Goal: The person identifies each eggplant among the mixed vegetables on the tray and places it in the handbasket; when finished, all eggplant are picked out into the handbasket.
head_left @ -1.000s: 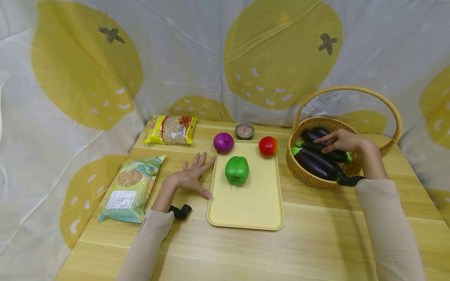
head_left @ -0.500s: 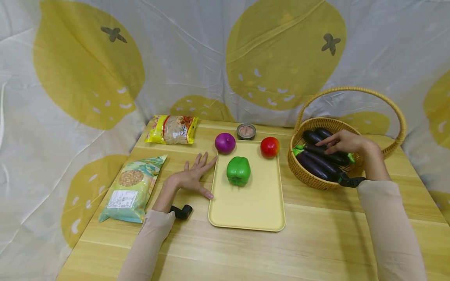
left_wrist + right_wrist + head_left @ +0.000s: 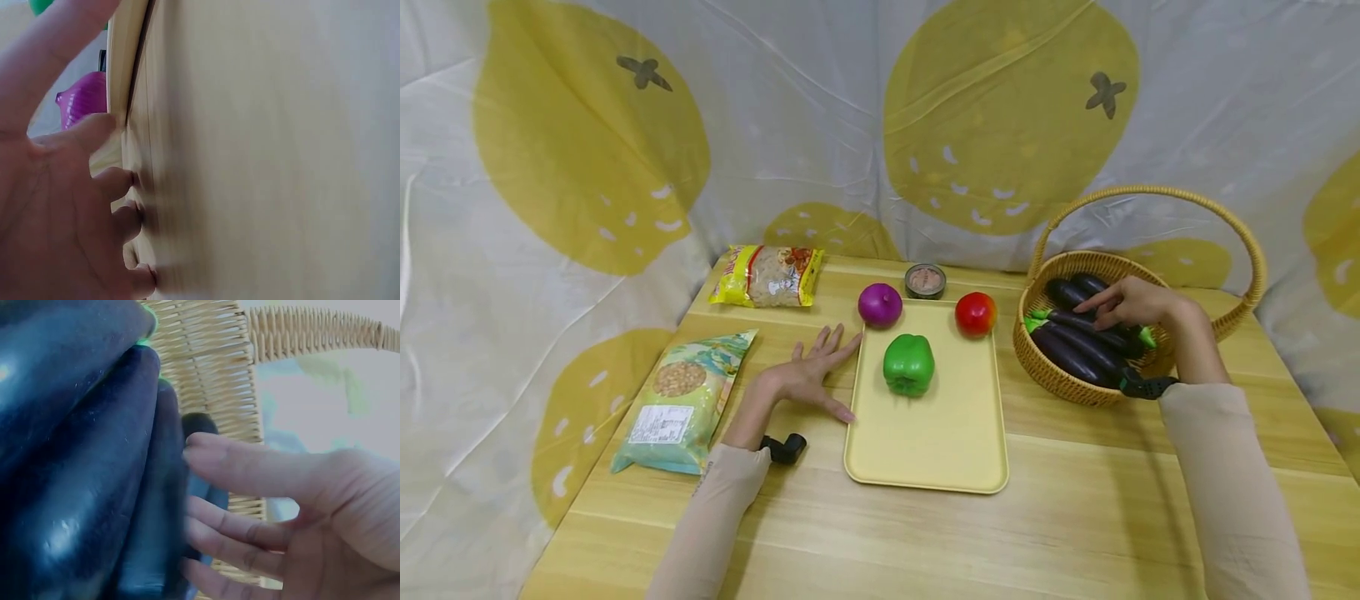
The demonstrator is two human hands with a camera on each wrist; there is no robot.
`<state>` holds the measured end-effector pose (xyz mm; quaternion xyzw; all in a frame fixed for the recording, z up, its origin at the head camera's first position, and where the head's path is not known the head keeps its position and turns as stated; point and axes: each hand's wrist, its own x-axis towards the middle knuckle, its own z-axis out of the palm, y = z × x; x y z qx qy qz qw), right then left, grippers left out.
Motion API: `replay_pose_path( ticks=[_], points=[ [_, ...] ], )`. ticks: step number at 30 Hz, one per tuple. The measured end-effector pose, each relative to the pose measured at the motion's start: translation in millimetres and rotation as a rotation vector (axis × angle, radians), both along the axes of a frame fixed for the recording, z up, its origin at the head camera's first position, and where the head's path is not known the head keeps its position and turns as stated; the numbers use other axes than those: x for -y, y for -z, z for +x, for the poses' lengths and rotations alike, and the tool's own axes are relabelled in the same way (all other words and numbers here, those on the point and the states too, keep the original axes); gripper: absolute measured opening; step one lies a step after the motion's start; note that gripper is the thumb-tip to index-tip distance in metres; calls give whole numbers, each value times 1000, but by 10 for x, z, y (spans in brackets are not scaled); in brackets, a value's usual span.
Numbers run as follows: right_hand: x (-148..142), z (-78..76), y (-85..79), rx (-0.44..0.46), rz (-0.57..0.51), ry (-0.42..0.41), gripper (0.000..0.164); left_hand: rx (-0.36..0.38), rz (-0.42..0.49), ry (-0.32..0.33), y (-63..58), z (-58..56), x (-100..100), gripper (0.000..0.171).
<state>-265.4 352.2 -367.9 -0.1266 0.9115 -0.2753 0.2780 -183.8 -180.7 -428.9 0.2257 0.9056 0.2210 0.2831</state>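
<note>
In the head view, my left hand [image 3: 805, 381] rests with spread fingers at the left edge of a pale yellow tray [image 3: 928, 454]. Its index fingertip and thumb reach the tray's rim, while the other fingertips touch the table in the left wrist view. My right hand [image 3: 1138, 302] is inside a wicker basket [image 3: 1048, 379], over several dark purple eggplants [image 3: 1075, 354] with green stems. Its fingertips touch a slim eggplant [image 3: 156, 506] in the right wrist view, with thumb and fingers fairly straight. No firm hold shows.
A green bell pepper [image 3: 909, 365] stands on the tray. A purple onion [image 3: 880, 305] and a red apple-like fruit [image 3: 976, 315] sit at its far corners, near a small tin [image 3: 925, 281]. Two food bags, one yellow [image 3: 767, 277] and one green [image 3: 685, 404], lie left. The basket's tall handle [image 3: 1150, 190] arches overhead.
The view shifts slightly. Both hands stay almost where they were, the left by the tray and the right on the eggplants; no object has visibly moved.
</note>
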Motion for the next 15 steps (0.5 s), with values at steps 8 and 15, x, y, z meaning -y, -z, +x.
replay_pose_path(
  ticks=[8, 15],
  points=[
    [66, 199, -159, -51, 68, -83, 53, -8, 17, 5, 13, 1, 39, 130],
    [337, 544, -382, -155, 3, -62, 61, -68, 154, -26, -92, 29, 120, 107]
  ],
)
